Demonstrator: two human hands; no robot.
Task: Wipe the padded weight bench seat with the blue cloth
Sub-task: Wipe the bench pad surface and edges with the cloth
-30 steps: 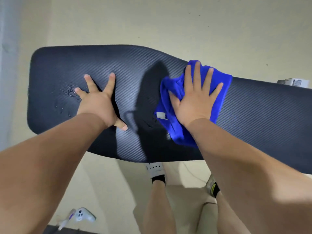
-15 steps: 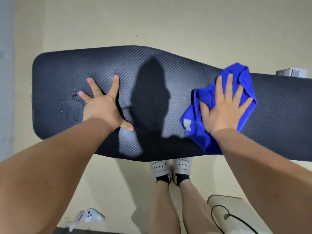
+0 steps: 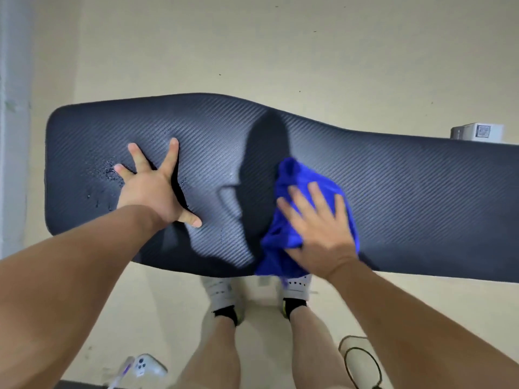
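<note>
The padded bench seat is a long black ribbed pad running across the view. My right hand presses flat on the bunched blue cloth near the pad's middle, close to its near edge; the hand is blurred by motion. Part of the cloth hangs over that edge. My left hand lies flat with fingers spread on the left part of the pad and holds nothing. Water droplets sit on the pad just left of its fingers.
My legs and white shoes stand on the beige floor below the pad. A white phone lies on the floor at lower left, a black cable at lower right. A small white box shows behind the pad's right end.
My right hand slid the blue cloth right along the pad, then back left toward the middle and the near edge. The left hand has stayed planted.
</note>
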